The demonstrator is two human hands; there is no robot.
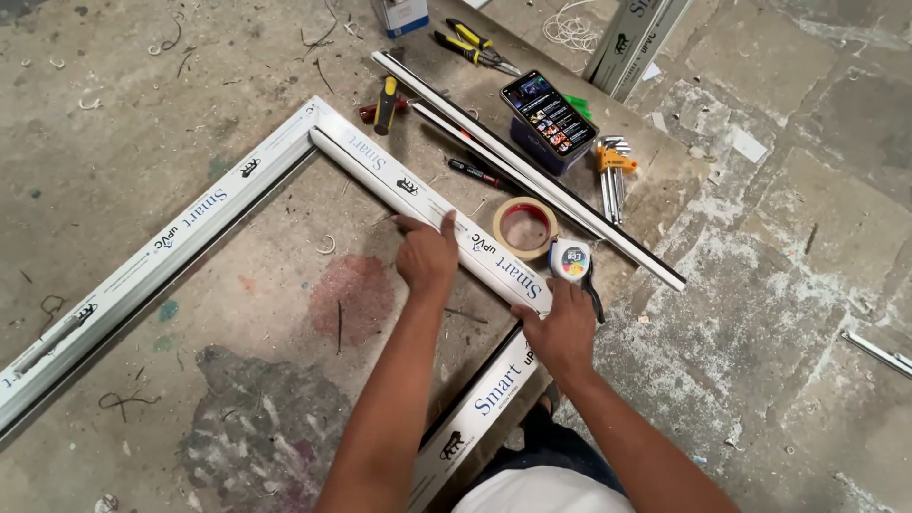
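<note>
A white plastic window frame point(190, 223) lies flat on the concrete floor. A loose white profile strip point(418, 195) rests along its top rail. My left hand point(427, 255) presses on the middle of that strip, index finger stretched along it. My right hand point(562, 328) rests at the frame's right corner, thumb against the strip's end, holding nothing that I can see. A tape measure point(571, 260) lies just above my right hand, and a roll of beige tape point(524, 228) sits beside it.
Long thin white strips point(532, 171) lie diagonally past the tape. A phone point(549, 114) rests on a blue box, with hex keys point(611, 171), pliers point(475, 46), a screwdriver point(385, 103) and a marker point(473, 173) around it. Another profile point(632, 38) lies top right.
</note>
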